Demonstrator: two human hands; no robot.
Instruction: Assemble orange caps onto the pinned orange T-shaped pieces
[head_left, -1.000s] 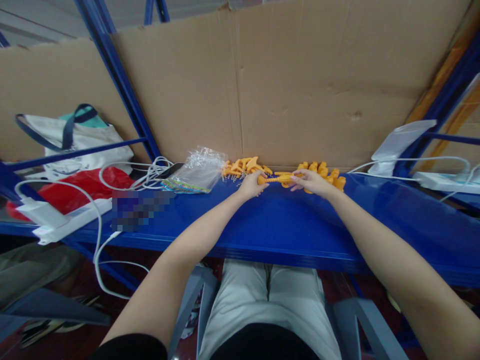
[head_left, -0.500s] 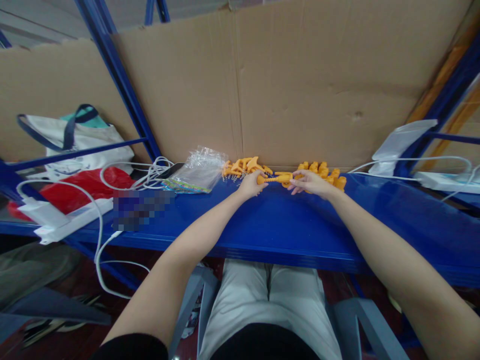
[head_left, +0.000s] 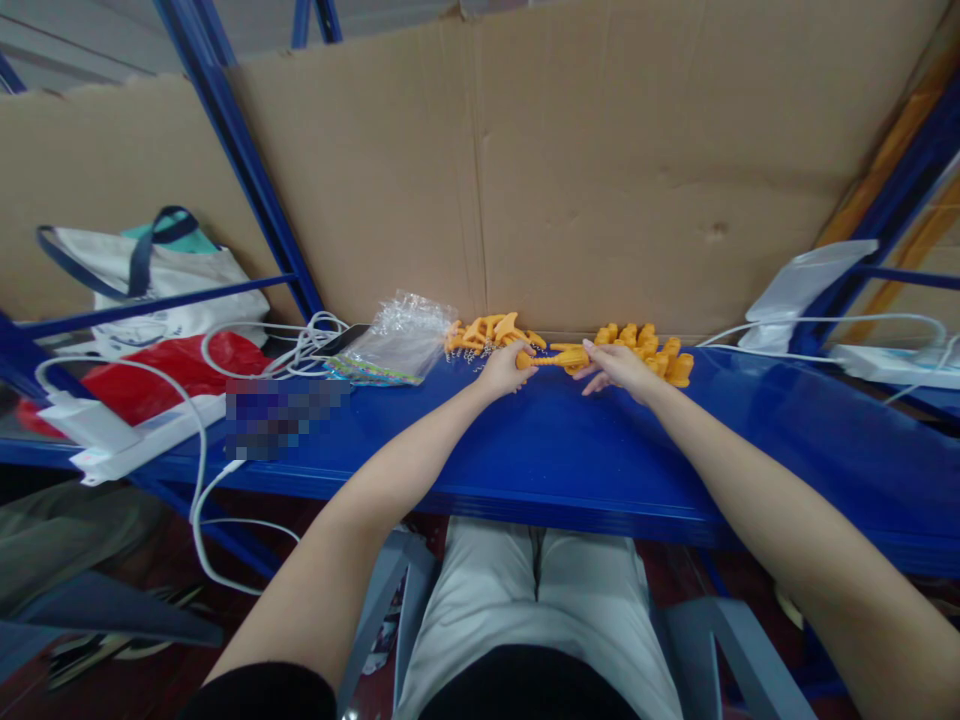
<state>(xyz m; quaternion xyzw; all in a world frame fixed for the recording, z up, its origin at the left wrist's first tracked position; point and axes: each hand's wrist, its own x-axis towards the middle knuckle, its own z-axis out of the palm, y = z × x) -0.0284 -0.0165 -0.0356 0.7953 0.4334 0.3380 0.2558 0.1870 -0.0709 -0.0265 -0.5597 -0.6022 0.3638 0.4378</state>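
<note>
Orange and ribbed, a slim piece [head_left: 546, 360] spans the person's two hands above the blue counter [head_left: 540, 450]; the left hand's [head_left: 501, 372] fingers grasp one end, while the right hand's [head_left: 621, 370] touch the other, their grip unclear from here. Left of that piece lie chained orange parts [head_left: 508, 326] and clear bags [head_left: 397, 345]; right of it, stubby orange parts [head_left: 679, 370].

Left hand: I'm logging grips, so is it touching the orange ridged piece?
Touching: the head view shows the left hand closed around one end of the orange ridged piece.
</note>
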